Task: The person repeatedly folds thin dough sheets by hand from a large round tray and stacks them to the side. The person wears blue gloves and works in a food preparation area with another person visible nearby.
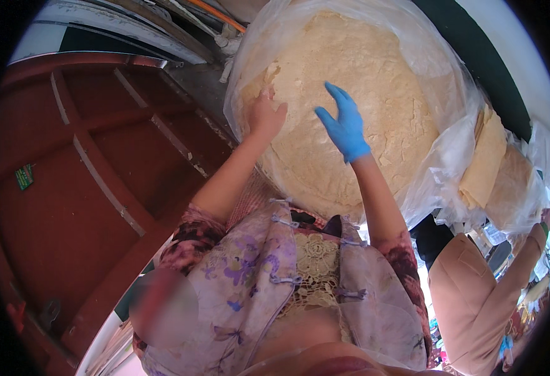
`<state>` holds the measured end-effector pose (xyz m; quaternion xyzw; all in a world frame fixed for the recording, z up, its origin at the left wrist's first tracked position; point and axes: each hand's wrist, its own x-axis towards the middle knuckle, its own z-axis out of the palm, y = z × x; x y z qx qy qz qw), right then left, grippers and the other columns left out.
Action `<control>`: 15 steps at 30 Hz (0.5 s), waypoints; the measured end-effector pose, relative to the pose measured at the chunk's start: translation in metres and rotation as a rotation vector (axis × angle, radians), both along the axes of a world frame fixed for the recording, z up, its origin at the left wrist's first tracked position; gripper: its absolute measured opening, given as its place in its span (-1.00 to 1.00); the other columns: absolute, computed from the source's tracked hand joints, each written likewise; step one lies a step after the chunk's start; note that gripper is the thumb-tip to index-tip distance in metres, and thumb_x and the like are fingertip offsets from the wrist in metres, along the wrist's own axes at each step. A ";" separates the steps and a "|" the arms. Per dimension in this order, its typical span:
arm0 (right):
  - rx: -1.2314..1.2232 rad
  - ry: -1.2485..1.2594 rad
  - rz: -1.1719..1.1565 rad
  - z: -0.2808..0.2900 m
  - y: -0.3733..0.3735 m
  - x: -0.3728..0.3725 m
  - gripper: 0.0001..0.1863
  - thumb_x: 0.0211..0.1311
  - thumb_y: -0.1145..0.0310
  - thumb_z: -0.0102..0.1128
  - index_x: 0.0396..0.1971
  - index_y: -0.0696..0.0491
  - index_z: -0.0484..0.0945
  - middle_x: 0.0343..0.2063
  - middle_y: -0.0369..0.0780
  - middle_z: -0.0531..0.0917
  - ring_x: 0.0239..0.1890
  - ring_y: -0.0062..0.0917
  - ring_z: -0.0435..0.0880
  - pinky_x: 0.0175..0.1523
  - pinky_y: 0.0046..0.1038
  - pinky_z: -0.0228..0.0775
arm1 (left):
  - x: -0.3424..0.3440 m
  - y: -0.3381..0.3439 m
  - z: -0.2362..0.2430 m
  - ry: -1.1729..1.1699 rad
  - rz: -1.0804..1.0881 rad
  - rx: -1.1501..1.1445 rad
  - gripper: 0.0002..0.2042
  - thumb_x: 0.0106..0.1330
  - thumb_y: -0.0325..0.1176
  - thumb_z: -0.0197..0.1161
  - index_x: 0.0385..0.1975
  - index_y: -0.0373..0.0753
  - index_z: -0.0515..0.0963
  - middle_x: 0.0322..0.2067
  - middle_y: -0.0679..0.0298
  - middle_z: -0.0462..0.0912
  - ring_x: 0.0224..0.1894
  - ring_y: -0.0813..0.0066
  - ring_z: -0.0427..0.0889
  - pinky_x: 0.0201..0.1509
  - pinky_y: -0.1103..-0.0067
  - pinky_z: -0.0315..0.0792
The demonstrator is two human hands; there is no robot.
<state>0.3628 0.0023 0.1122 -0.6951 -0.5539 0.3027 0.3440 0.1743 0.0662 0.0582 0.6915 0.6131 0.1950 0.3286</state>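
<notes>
A broad, round tan flatbread (pixel 344 69), seemingly the top of a stack, lies in front of me with clear plastic sheeting (pixel 447 69) around its rim. My bare left hand (pixel 267 114) is over its left edge, thumb held apart, fingertips by a torn, flaking bit of the surface. Whether those fingertips pinch the flake is hard to see. Above the middle of the flatbread, my right hand (pixel 345 125) wears a blue glove. Its thumb and fingers are spread, with nothing in them.
Folded tan sheets (pixel 480 160) lie in plastic at the right. Beyond them a person in a brown sleeve (pixel 475 301) is close by. A dark red panelled door or board (pixel 93 182) takes up the left side. Pipes and an orange rod (pixel 218 15) run behind the flatbread.
</notes>
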 end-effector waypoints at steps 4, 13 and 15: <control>-0.208 0.091 -0.071 -0.011 0.056 -0.021 -0.16 -0.04 -0.03 0.27 0.20 0.13 0.23 0.11 0.02 0.39 0.14 -0.16 0.39 0.17 -0.30 0.26 | 0.018 -0.006 0.009 -0.180 0.071 -0.195 -0.42 0.01 -0.33 0.32 0.08 -0.29 0.32 -0.28 0.11 0.59 -0.18 0.25 0.57 -0.08 0.44 0.42; -0.382 0.003 -0.232 -0.035 0.080 0.011 -0.58 -0.11 0.29 0.23 -0.20 0.18 0.55 -0.36 -0.01 0.65 -0.27 -0.19 0.63 -0.16 -0.29 0.44 | 0.048 -0.001 -0.001 -0.504 -0.118 -0.438 -0.52 0.18 -0.46 0.18 0.09 -0.46 0.25 -0.27 0.14 0.58 -0.22 0.50 0.58 -0.13 0.62 0.45; -0.303 0.121 -0.279 -0.025 0.064 0.028 -0.67 -0.13 0.36 0.24 -0.30 0.18 0.59 -0.44 -0.07 0.66 -0.37 -0.31 0.63 -0.24 -0.36 0.44 | 0.042 0.017 -0.008 -0.444 -0.121 -0.360 -0.53 0.18 -0.35 0.17 0.07 -0.41 0.30 -0.22 0.12 0.58 -0.17 0.43 0.58 -0.06 0.56 0.43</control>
